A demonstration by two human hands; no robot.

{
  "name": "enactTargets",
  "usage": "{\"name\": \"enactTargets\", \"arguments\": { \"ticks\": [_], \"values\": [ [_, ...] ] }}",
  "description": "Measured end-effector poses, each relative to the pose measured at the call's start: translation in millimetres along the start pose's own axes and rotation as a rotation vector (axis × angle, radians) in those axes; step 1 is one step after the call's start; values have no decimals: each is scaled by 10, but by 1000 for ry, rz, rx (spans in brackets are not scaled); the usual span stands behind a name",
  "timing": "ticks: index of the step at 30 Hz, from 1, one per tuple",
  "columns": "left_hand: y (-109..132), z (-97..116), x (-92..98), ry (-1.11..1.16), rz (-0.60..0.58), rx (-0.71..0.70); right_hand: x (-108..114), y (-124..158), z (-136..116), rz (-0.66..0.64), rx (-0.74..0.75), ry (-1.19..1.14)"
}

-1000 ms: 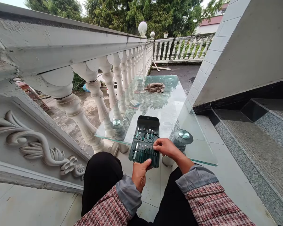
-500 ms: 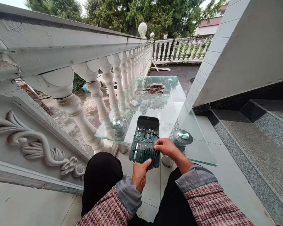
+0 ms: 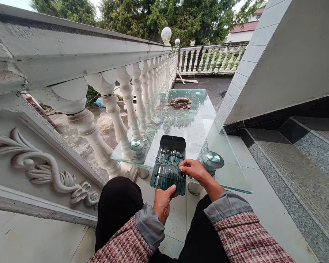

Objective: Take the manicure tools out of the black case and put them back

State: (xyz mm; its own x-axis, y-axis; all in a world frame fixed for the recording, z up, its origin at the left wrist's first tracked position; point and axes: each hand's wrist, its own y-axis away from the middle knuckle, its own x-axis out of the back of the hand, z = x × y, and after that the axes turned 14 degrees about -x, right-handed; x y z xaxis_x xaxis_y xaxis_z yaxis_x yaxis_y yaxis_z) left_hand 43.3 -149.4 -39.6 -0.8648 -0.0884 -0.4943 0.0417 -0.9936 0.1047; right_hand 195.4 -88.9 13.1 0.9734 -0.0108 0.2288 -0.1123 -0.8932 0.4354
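Observation:
An open black and green tool case point(image 3: 168, 164) with scissors, clippers and several slim metal tools lies at the near edge of a glass table point(image 3: 230, 175). My left hand point(image 3: 162, 203) grips the case's near edge, thumb on top. My right hand point(image 3: 193, 170) rests at the case's right side, its fingers pinched on a slim tool in the lower row; the tool itself is too small to name.
A crumpled brown cloth point(image 3: 180, 102) and a small flat packet point(image 3: 156, 119) lie further back on the glass. A white stone balustrade point(image 3: 117, 95) runs along the left. Granite steps point(image 3: 298, 153) and a tiled wall point(image 3: 276, 62) rise on the right. My knees sit below the table edge.
My right hand has shifted slightly up and left along the case's right side. The left hand and the case have stayed put.

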Motion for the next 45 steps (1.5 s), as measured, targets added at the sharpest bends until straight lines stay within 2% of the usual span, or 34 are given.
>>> {"name": "enactTargets", "arguments": {
  "ticks": [6, 13, 21, 27, 36, 45],
  "values": [
    [-5, -19, 12, 7, -1, 3, 47, -65, 15, -15, -5, -75],
    [-12, 8, 10, -9, -10, -1, 180, -150, -2, 46, 15, -181],
    [-20, -20, 25, 16, 29, 28, 641, -258, 15, 218, -6, -217],
    [-24, -3, 26, 14, 37, 22, 854, -286, 124, 311, -61, -58],
    [-28, 6, 17, 21, 60, 50, 887, -535, 163, 580, -102, 347],
    [-21, 6, 16, 32, 49, 22, 822, -505, 73, 611, -104, 580]
  ]
}}
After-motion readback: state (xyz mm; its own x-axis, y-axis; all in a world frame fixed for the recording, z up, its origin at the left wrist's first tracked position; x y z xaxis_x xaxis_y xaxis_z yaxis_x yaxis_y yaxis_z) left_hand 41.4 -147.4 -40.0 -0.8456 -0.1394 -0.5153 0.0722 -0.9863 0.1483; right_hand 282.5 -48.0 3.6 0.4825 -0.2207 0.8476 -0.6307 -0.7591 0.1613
